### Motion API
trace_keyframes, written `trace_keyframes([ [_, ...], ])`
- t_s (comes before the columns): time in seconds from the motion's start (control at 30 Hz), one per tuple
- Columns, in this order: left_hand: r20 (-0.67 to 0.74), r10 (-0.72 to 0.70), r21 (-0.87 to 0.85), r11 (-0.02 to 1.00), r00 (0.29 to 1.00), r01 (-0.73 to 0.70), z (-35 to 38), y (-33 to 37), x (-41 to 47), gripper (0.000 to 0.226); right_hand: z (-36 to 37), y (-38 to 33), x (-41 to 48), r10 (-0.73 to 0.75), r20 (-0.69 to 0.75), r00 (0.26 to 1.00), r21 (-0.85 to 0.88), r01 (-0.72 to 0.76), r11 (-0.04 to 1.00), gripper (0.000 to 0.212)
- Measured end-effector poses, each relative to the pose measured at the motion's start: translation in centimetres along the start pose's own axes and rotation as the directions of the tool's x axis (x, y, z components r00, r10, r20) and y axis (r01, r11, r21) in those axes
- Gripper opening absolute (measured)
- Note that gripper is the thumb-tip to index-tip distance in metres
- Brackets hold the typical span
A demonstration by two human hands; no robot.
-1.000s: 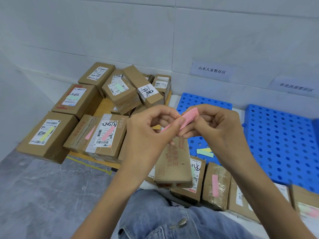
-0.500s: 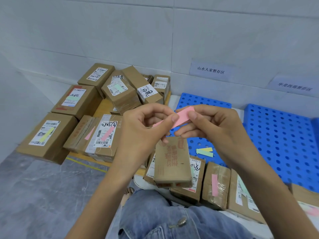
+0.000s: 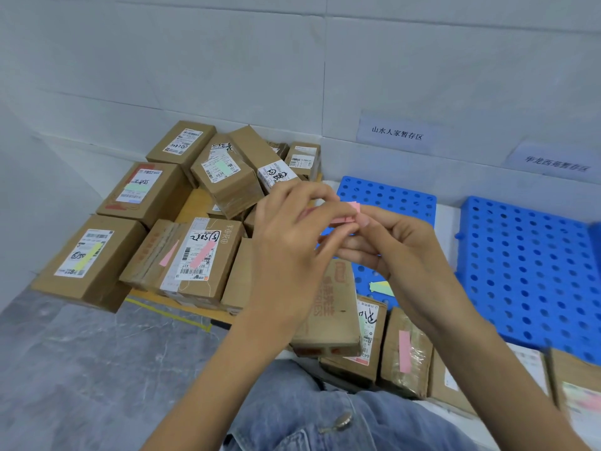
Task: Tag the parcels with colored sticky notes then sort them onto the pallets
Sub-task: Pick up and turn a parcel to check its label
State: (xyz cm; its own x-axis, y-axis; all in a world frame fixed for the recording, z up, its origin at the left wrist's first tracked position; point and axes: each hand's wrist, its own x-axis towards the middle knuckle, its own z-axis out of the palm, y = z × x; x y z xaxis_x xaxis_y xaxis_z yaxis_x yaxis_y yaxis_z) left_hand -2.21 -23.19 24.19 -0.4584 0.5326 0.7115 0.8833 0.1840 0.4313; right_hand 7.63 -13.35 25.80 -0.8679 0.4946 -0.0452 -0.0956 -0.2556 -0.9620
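Both hands meet at the centre of the view over a small stack of pink sticky notes [image 3: 345,215]. My left hand [image 3: 294,242] pinches the stack from the left, and my right hand [image 3: 395,247] pinches its right end with thumb and fingers. Right below the hands a brown cardboard parcel [image 3: 331,315] lies on top of a row of other parcels [image 3: 405,353], one of them tagged with a pink note. Two blue perforated pallets [image 3: 387,195] [image 3: 533,271] lie to the right. Loose yellow and green notes [image 3: 379,287] rest on the nearer blue pallet.
A pile of tagged parcels [image 3: 198,252] sits on a yellow pallet at the left against the white wall. Paper signs [image 3: 396,135] with writing hang on the wall above the blue pallets. Grey floor [image 3: 97,369] spreads at lower left; my denim-clad lap [image 3: 309,415] is at the bottom.
The hands have shifted slightly; the left hand now covers most of the pink notes, which showed as a longer tilted strip before. The view moved a little.
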Motion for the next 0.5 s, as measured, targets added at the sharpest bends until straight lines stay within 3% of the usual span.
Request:
trace_keyframes([
  [0.27,0.103,-0.222,-0.295,0.924,0.97,0.243,0.8,0.0,0.4,0.004,-0.6,1.2,0.5,-0.029,-0.081,0.996,-0.154,0.017,0.988,0.025],
  [0.5,0.282,-0.367,-0.289,0.848,0.886,0.443,2.5,-1.0,0.7,0.004,-1.1,2.7,1.7,-0.113,-0.141,0.984,-0.3,0.067,0.951,0.031],
])
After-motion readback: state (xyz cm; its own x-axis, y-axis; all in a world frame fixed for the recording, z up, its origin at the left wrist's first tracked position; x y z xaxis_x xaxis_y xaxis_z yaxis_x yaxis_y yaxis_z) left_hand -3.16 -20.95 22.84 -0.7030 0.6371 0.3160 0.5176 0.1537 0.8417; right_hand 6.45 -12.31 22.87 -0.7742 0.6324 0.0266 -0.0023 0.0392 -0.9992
